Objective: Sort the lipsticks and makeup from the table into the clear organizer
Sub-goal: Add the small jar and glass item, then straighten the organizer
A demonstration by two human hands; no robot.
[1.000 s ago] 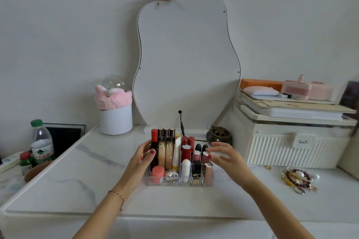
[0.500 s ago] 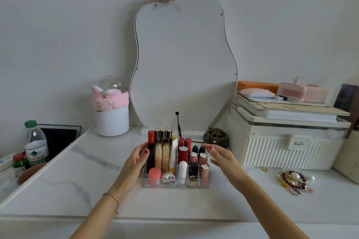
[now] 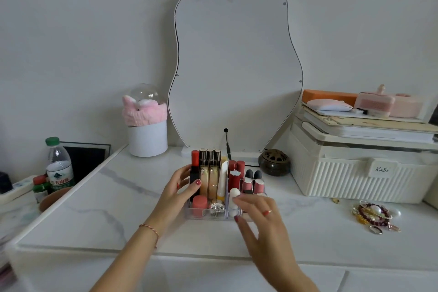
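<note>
1. A plain pale wall (image 3: pixel 83 42) backs a white marbled bench (image 3: pixel 99 216).
2. A pear-shaped mirror (image 3: pixel 237 66) leans on the wall, with a ribbed cream box (image 3: pixel 355 178) to its right.
3. The clear organizer (image 3: pixel 208 216) stands mid-bench before the mirror, filled with upright lipsticks (image 3: pixel 233 176).
4. The left hand (image 3: pixel 176 193) cups the organizer's left side, fingers loosely curled against it.
5. The right hand (image 3: pixel 259 217) hovers spread over its front right corner, gripping nothing.
6. Beaded bracelets (image 3: pixel 373 214) lie far right.
</note>
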